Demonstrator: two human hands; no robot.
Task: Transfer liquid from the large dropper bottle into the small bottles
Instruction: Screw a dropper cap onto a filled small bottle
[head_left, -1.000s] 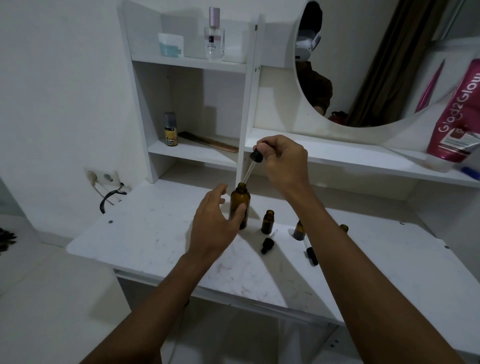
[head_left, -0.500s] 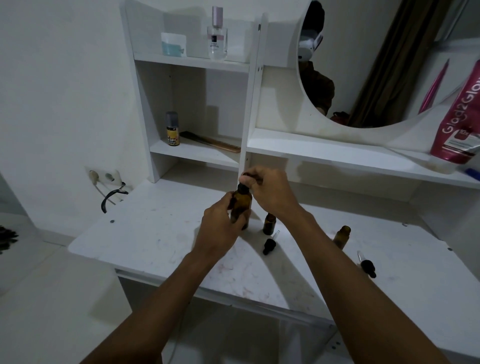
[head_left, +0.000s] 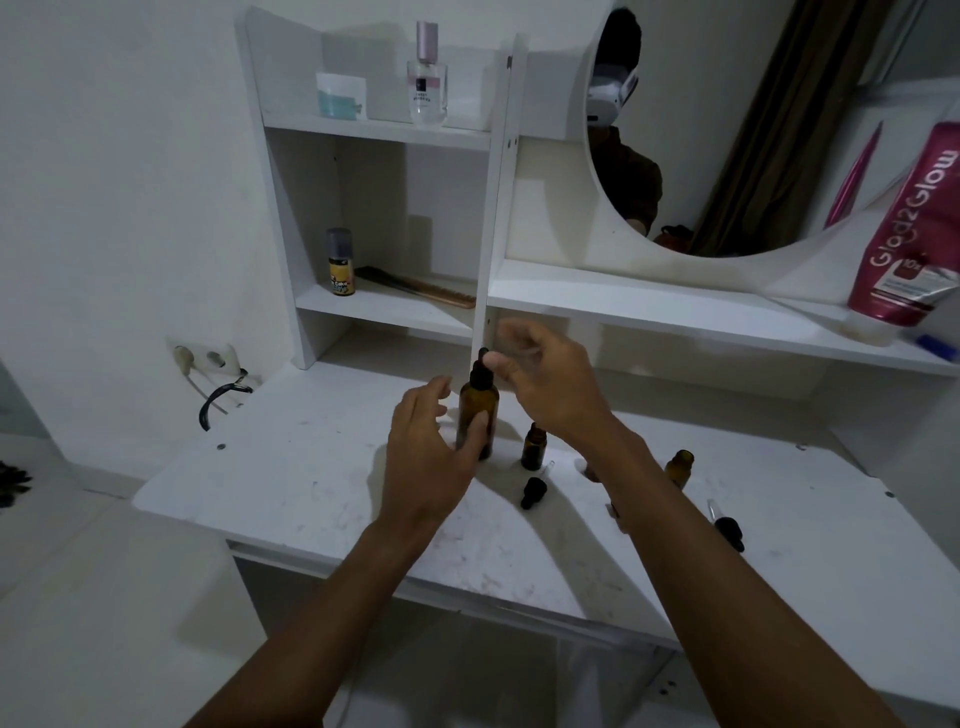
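Observation:
The large amber dropper bottle (head_left: 478, 402) stands upright on the white desk (head_left: 311, 483) with its black dropper cap (head_left: 481, 370) seated on the neck. My left hand (head_left: 428, 457) is beside it with fingers spread, the thumb lying across the bottle's lower front. My right hand (head_left: 550, 384) hovers just right of the cap, fingers loose and apart, thumb tip next to the bulb. A small uncapped amber bottle (head_left: 533, 447) stands to the right, another small bottle (head_left: 679, 466) farther right. Two small droppers (head_left: 534, 491) (head_left: 727, 527) lie on the desk.
A shelf unit rises behind the desk, its divider (head_left: 493, 218) right behind the large bottle. It carries a spray can (head_left: 341, 264), a comb (head_left: 415, 287), a perfume bottle (head_left: 427, 78), a jar (head_left: 340, 96) and a red tube (head_left: 914, 228). A round mirror (head_left: 727, 130) hangs above. A wall socket (head_left: 202, 358) is at left.
My right hand lowered the dropper into the large bottle and seated its cap. Both hands gripped the bottle half a second ago; now both have opened off it.

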